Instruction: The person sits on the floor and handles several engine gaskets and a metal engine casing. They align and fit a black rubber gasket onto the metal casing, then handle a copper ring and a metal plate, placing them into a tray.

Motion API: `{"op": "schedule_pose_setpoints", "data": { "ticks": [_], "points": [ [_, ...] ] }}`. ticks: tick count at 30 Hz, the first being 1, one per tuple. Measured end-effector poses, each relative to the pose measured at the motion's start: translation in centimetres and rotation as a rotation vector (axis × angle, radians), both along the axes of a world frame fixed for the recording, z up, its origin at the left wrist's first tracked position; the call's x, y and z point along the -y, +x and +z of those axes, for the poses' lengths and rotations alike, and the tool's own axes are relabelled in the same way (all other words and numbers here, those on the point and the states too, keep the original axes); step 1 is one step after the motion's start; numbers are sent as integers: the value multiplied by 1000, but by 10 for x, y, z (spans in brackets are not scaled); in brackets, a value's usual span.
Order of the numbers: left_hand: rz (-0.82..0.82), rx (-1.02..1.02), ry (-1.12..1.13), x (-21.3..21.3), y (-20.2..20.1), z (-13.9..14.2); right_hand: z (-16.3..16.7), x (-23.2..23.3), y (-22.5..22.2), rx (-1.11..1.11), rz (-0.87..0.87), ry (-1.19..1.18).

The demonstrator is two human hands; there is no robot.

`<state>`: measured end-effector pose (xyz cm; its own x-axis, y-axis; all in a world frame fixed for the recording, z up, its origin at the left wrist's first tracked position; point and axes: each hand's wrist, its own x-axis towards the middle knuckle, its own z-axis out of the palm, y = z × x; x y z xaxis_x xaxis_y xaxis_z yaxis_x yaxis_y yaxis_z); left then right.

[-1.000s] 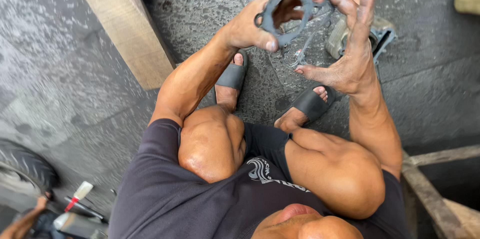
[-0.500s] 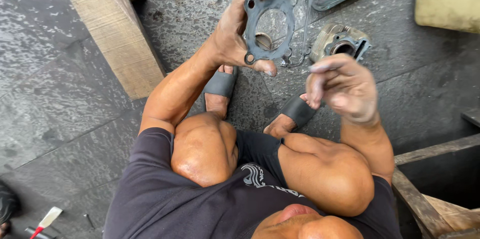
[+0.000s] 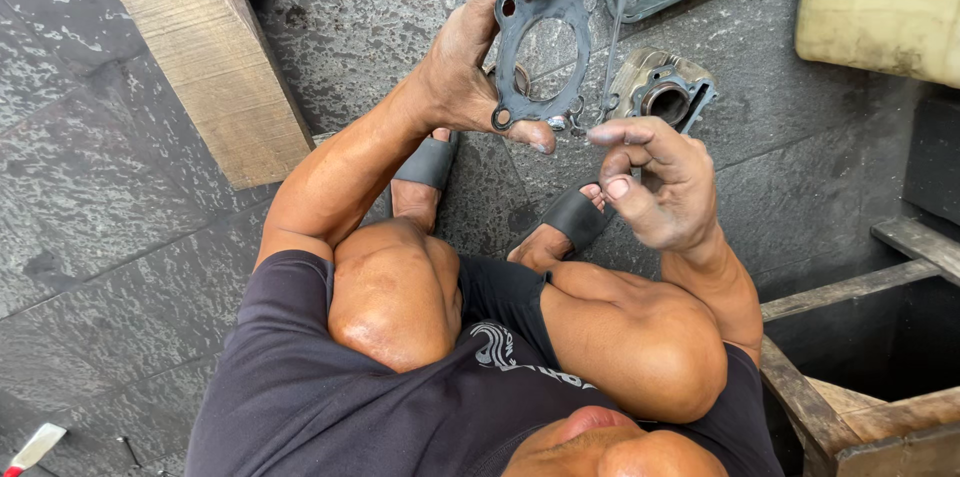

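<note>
Left hand raised, fingers clamped; right hand fingers pinched

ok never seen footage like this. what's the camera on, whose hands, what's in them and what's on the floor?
There is no machine here. One camera sits on a person's head and looks straight down, so you see their own knees, sandalled feet and both bare hands from above. The person is crouched over a dark stone floor.

The left hand holds up a flat dark gasket with one large round opening and small bolt holes, gripped by its edges. The right hand holds nothing clearly visible; its fingertips are pinched together just below the gasket.

On the floor beyond the hands lies a metal engine cylinder. A wooden block lies to the left, a pale container at top right, and a wooden frame at the right edge.
</note>
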<state>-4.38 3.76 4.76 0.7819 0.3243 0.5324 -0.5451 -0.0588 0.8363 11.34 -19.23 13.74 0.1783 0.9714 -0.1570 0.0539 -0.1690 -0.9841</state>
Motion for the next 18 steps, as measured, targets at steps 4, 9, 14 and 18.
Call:
{"op": "schedule_pose_setpoints", "data": {
  "ticks": [4, 9, 14, 18],
  "points": [
    [13, 1, 23, 2, 2, 0, 1, -13, 0, 253, 98, 135],
    [17, 13, 35, 0, 3, 0, 6, -17, -1, 466, 88, 233],
    [24, -20, 51, 2, 1, 0, 7, -20, -3, 535, 91, 288],
    [32, -5, 44, 2, 2, 0, 5, -22, -3, 647, 137, 303]
  ]
}}
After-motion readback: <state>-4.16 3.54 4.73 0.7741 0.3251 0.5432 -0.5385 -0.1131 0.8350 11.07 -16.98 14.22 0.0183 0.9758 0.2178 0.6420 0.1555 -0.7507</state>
